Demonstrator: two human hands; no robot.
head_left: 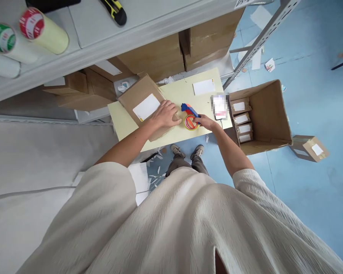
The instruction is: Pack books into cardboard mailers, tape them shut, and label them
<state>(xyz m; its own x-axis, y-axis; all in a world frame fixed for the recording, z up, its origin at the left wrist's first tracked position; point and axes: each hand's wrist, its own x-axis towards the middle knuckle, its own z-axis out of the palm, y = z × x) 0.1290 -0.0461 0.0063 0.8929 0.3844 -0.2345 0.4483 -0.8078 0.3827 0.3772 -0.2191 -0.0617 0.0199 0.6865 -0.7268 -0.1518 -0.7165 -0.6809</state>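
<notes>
A cardboard box with a white label sits at the left of the pale yellow table. My left hand grips the box at its right end, the fingers bent over the edge. My right hand is closed round the handle of a blue and orange tape dispenser, which carries a roll of tape. The dispenser is just right of the box; whether it touches the tabletop I cannot tell.
A white label sheet and a pixelated, phone-like item lie on the table. Right of it stands an open carton with several small boxes inside. Another box is on the floor. The shelf above holds tape rolls and a cutter.
</notes>
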